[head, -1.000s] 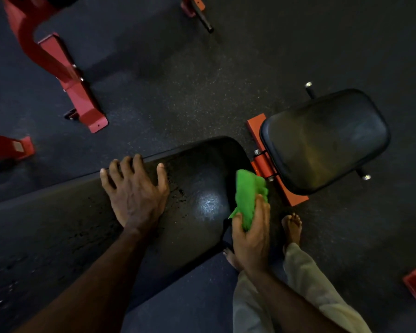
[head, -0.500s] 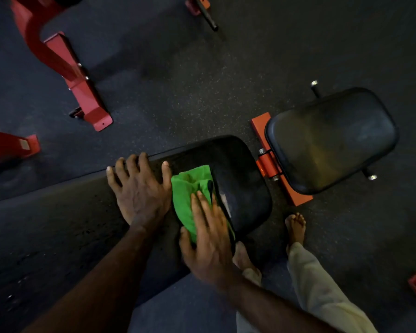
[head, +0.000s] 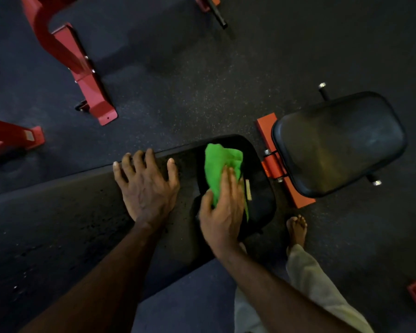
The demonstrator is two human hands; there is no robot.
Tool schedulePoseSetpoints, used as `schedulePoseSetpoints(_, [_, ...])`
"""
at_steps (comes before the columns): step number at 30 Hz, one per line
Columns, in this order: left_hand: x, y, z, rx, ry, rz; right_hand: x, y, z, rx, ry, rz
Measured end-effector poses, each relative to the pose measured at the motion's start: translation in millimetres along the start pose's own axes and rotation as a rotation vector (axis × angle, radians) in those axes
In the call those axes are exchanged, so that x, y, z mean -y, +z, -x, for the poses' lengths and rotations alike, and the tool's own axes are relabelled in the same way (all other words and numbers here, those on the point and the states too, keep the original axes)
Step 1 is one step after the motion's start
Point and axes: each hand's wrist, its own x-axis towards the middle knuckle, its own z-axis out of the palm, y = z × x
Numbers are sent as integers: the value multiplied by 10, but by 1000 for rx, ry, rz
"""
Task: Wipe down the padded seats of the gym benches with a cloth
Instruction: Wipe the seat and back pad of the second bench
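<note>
Cloth (head: 220, 164) lies at the long pad's (head: 58, 224) rounded end, lengthwise across it — right hand (head: 222, 212) presses it, fingers straight; left hand (head: 145, 186) rests splayed flat just beside — seat pad (head: 339, 143) beyond

No readable text, brand, number or sign anywhere in frame. A small pale tag (head: 248, 189) sits on the black bench pad (head: 259, 188) right of centre, just beside the green cloth (head: 220, 164), too small and blurred to show any lettering. A light patch (head: 28, 135) on the end of the red frame foot (head: 17, 138) at the left edge may be a sticker; nothing legible on it.
</note>
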Motion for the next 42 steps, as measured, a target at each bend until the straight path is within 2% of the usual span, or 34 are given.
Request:
schedulePoseSetpoints(1, [-1,1,-8,-7,-2,4,80,22,95,41,-88,22])
schedulePoseSetpoints(3, [-11,9,-13,-5,-3,6,20,-54,127,164,-398,61])
schedulePoseSetpoints(4, [-13,11,-16,-3,-3,7,-103,-104,3,194,-493,70])
schedulePoseSetpoints(5, [-12,4,-19,-3,-2,8,-217,-144,-120,182,-504,62])
schedulePoseSetpoints(6, [-9,-3,-19,0,-4,9,-297,-147,-222,138,-429,44])
schedulePoseSetpoints(8, [5,-11,-21,12,3,10,-225,-86,-274,-14,-100,-6])
schedulePoseSetpoints(9, [13,-4,-6,16,4,10,-125,-37,-211,-44,-12,-1])
schedulePoseSetpoints(10, [19,-4,-3,13,1,8,-26,0,-142,-25,-37,11])
schedulePoseSetpoints(13, [-10,-6,-14,5,-6,15,-108,-117,-172,186,-462,19])
schedulePoseSetpoints(14, [-16,-6,-19,6,-7,14,-232,-169,-329,207,-543,17])
schedulePoseSetpoints(15, [-20,-10,-25,10,-8,9,-331,-182,-469,175,-539,15])
schedulePoseSetpoints(16, [-9,-12,-26,15,-6,3,-373,-144,-573,108,-447,2])
schedulePoseSetpoints(18, [6,-11,-24,24,6,0,-210,-12,-606,-80,-127,-55])
schedulePoseSetpoints(19, [5,-14,-22,27,4,1,-57,59,-556,-118,-71,-70])
schedulePoseSetpoints(20, [5,-17,-20,27,-1,1,70,96,-488,-82,-139,-80])
schedulePoseSetpoints(23, [-11,-13,-20,19,-6,7,30,0,-553,179,-643,-73])
schedulePoseSetpoints(24, [-8,-19,-19,22,-6,10,-74,-39,-714,201,-693,-51])
schedulePoseSetpoints(25, [-5,-28,-19,33,-5,13,-165,-27,-859,169,-640,-28])
schedulePoseSetpoints(26, [-3,-33,-18,45,0,15,-205,-2,-985,110,-498,-29])
schedulePoseSetpoints(28, [5,-39,-11,57,7,14,-81,109,-1058,-43,-83,-81])
schedulePoseSetpoints(29, [3,-41,-17,57,5,12,59,155,-1023,-74,-3,-89])
schedulePoseSetpoints(30, [8,-40,-12,56,-3,9,167,168,-974,-49,-70,-71])
schedulePoseSetpoints(33, [-19,-54,-24,58,-12,10,41,72,-1035,192,-654,-28])
schedulePoseSetpoints(34, [-23,-65,-24,69,-10,13,-91,23,-1193,221,-716,-11])
schedulePoseSetpoints(35, [-26,-73,-22,81,-7,17,-227,1,-1345,186,-649,17])
schedulePoseSetpoints(36, [-19,-78,-19,88,-2,21,-324,-25,-1461,122,-442,12])
schedulePoseSetpoints(38, [-11,-78,-14,83,2,30,-430,-35,-1516,-54,156,-39])
schedulePoseSetpoints(39, [-3,-76,-14,82,1,34,-393,-13,-1447,-113,281,-54])
schedulePoseSetpoints(40, [8,-80,-14,85,4,38,-369,-12,-1349,-133,217,-34])
schedulePoseSetpoints(42, [7,-88,-17,89,17,46,-477,-68,-1068,-13,-168,1])
